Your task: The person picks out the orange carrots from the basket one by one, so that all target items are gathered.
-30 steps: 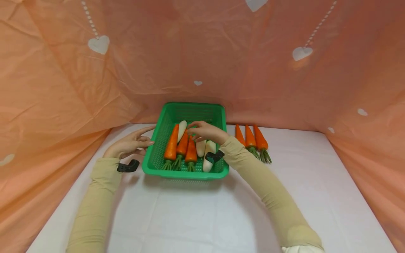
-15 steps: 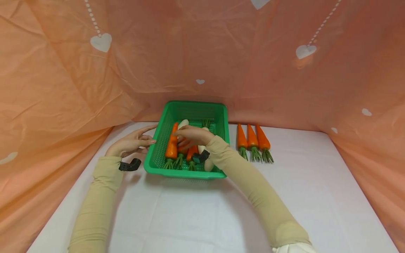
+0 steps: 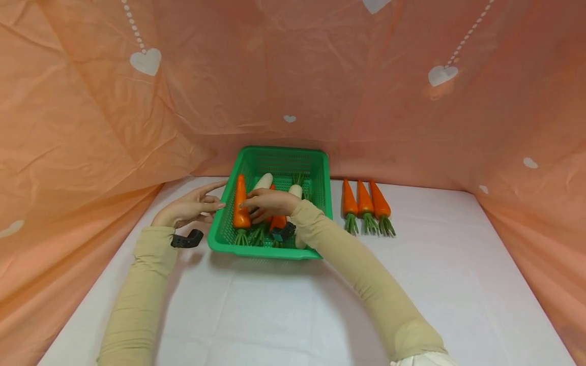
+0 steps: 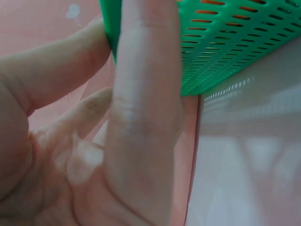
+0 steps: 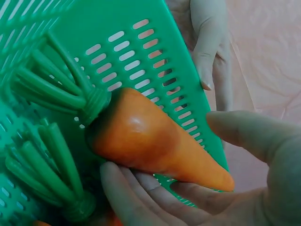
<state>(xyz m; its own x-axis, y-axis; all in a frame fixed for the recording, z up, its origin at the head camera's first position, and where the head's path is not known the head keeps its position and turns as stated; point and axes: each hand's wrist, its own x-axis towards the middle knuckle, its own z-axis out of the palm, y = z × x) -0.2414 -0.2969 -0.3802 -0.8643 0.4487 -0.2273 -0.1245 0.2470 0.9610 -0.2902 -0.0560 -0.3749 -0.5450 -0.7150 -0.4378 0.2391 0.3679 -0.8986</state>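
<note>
A green perforated basket [image 3: 267, 252] holds carrots with green stem stubs and white radishes [image 3: 264, 181]. My left hand [image 3: 186, 209] touches its left rim from outside, fingers fairly straight; in the left wrist view, one finger crosses in front of the basket wall [image 4: 211, 42]. Inside the basket, my right hand [image 3: 273, 202] is at the leftmost carrot [image 3: 240, 206]. The right wrist view shows fingers against the underside of that carrot [image 5: 150, 136], the thumb standing apart above it. My right hand and wrist partly cover the other carrots and radishes.
Several carrots' worth of table lies right of the basket, where three carrots [image 3: 365, 198] rest in a row, tips away from me. The white-covered table [image 3: 274, 310] meets an orange curtain [image 3: 293, 91] with white hearts behind the basket and along both sides.
My right hand has moved left across the basket to the leftmost carrot, which has shifted left toward the basket wall. The left hand has stayed at the rim.
</note>
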